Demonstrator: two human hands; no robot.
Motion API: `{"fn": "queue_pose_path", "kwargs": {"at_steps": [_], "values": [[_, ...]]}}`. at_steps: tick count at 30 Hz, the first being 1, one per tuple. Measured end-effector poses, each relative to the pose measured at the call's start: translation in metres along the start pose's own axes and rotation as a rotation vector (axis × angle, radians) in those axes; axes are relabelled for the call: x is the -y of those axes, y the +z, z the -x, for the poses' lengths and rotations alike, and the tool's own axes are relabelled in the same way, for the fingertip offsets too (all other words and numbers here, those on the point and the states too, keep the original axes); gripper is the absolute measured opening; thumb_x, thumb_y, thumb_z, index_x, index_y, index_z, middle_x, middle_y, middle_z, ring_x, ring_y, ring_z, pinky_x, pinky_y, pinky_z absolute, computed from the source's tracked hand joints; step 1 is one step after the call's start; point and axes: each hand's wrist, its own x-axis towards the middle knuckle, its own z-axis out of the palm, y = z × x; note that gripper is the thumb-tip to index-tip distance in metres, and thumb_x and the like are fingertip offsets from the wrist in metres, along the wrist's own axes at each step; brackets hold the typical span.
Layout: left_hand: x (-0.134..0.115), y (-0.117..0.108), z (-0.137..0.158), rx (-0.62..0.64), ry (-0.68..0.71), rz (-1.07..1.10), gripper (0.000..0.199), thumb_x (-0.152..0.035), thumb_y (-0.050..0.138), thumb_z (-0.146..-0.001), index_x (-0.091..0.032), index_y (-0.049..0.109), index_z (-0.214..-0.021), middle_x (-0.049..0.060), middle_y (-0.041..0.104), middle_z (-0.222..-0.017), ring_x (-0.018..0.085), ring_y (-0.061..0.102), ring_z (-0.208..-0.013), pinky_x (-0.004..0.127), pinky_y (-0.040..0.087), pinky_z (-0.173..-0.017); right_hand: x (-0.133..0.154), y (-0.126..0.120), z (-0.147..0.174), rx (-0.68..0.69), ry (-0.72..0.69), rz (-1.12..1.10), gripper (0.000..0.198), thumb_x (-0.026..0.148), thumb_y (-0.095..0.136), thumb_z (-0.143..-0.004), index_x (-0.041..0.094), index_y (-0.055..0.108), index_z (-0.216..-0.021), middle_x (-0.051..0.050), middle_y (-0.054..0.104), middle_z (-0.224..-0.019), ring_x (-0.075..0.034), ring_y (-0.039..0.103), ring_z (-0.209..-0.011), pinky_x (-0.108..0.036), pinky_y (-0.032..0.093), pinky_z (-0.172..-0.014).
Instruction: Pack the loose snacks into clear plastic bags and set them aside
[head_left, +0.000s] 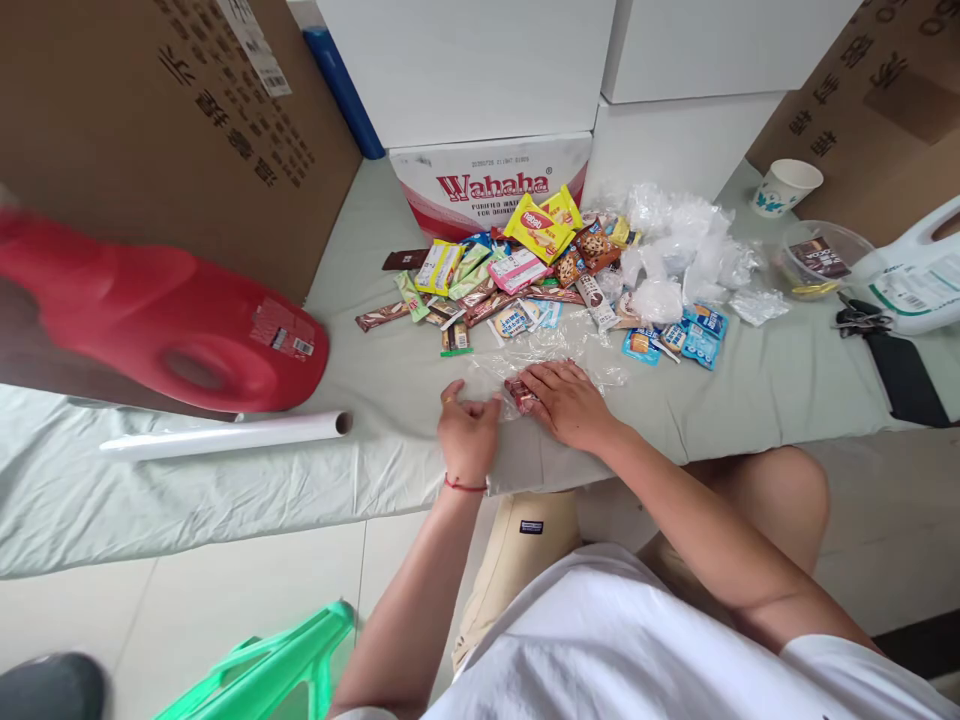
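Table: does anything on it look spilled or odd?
No spill shows. The snacks lie in a jumbled heap, with crumpled plastic bunched against its right side, which looks untidy.

Left hand (pixel 469 432): in line with left forearm (pixel 421 575), fingers (pixel 452 392) bent, grip unclear. Right hand (pixel 571 402): palm down, fingers nearly straight, grip unclear. Right forearm (pixel 686 505): angled inward, converging with left forearm.
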Motion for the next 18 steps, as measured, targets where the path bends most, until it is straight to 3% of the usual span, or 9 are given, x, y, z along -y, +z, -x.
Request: {"fn": "queue_pose_path", "kwargs": {"at_steps": [3, 6, 9, 11, 12, 14, 16, 18], "values": [[0.009, -0.010, -0.022, 0.022, -0.086, 0.095, 0.027, -0.038, 0.071, -0.077, -0.019, 0.067, -0.095, -0.003, 0.059, -0.061, 0.018, 0.058, -0.060, 0.029, 0.043, -0.061, 0.000, -0.001, 0.000, 0.009, -0.015, -0.012, 0.053, 0.045, 0.038, -0.111, 0.020, 0.054, -0.155, -0.009, 0.054, -0.160, -0.030, 0.045, -0.148, -0.052, 0.027, -0.127], [0.019, -0.025, -0.030, -0.049, -0.078, 0.065, 0.026, -0.034, 0.071, -0.075, -0.019, 0.064, -0.095, -0.004, 0.061, -0.065, 0.016, 0.055, -0.058, 0.028, 0.042, -0.060, -0.001, 0.000, -0.001, -0.004, -0.021, -0.025, 0.051, 0.044, 0.039, -0.111, 0.021, 0.055, -0.154, -0.008, 0.055, -0.159, -0.030, 0.046, -0.147, -0.050, 0.027, -0.127], [0.013, -0.030, -0.011, -0.366, 0.116, -0.023, 0.028, -0.025, 0.069, -0.075, -0.019, 0.062, -0.102, -0.005, 0.058, -0.071, 0.013, 0.052, -0.059, 0.028, 0.045, -0.064, 0.001, 0.002, -0.002, -0.013, 0.007, -0.038, 0.051, 0.043, 0.039, -0.111, 0.020, 0.056, -0.153, -0.009, 0.056, -0.158, -0.030, 0.047, -0.146, -0.051, 0.028, -0.126], [-0.001, -0.022, 0.013, -0.464, 0.397, -0.070, 0.021, -0.020, 0.065, -0.081, -0.020, 0.064, -0.102, -0.002, 0.061, -0.078, 0.014, 0.055, -0.063, 0.030, 0.049, -0.069, 0.003, 0.002, -0.002, -0.013, 0.016, -0.045, 0.051, 0.042, 0.039, -0.111, 0.019, 0.055, -0.153, -0.011, 0.056, -0.158, -0.031, 0.047, -0.146, -0.052, 0.028, -0.126], [-0.008, -0.014, 0.025, -0.399, 0.580, -0.087, 0.015, -0.019, 0.063, -0.085, -0.021, 0.065, -0.100, 0.001, 0.065, -0.083, 0.015, 0.060, -0.069, 0.031, 0.052, -0.073, 0.004, 0.002, -0.002, -0.011, 0.017, -0.047, 0.050, 0.040, 0.040, -0.110, 0.019, 0.055, -0.153, -0.011, 0.055, -0.158, -0.031, 0.046, -0.146, -0.053, 0.027, -0.126], [-0.021, 0.005, 0.042, -0.087, 0.898, -0.110, 0.018, -0.016, 0.058, -0.092, -0.022, 0.069, -0.104, 0.008, 0.073, -0.100, 0.020, 0.070, -0.095, 0.035, 0.057, -0.088, 0.006, 0.002, -0.001, -0.001, 0.014, -0.055, 0.050, 0.037, 0.043, -0.109, 0.019, 0.054, -0.154, -0.012, 0.054, -0.159, -0.032, 0.045, -0.148, -0.053, 0.026, -0.127], [-0.024, 0.024, 0.042, 0.042, 0.955, -0.154, 0.027, -0.014, 0.051, -0.096, -0.020, 0.070, -0.114, 0.013, 0.075, -0.115, 0.023, 0.070, -0.113, 0.039, 0.057, -0.099, 0.005, 0.001, 0.001, 0.016, 0.026, -0.080, 0.050, 0.032, 0.045, -0.107, 0.018, 0.053, -0.155, -0.013, 0.052, -0.161, -0.031, 0.042, -0.150, -0.052, 0.024, -0.128], [-0.017, 0.038, 0.030, 0.013, 0.849, -0.223, 0.033, -0.014, 0.044, -0.099, -0.018, 0.071, -0.117, 0.014, 0.076, -0.117, 0.025, 0.069, -0.115, 0.042, 0.057, -0.101, 0.001, -0.003, 0.000, 0.046, 0.040, -0.137, 0.053, 0.028, 0.046, -0.105, 0.014, 0.051, -0.156, -0.016, 0.050, -0.162, -0.032, 0.041, -0.152, -0.052, 0.023, -0.129]]}}
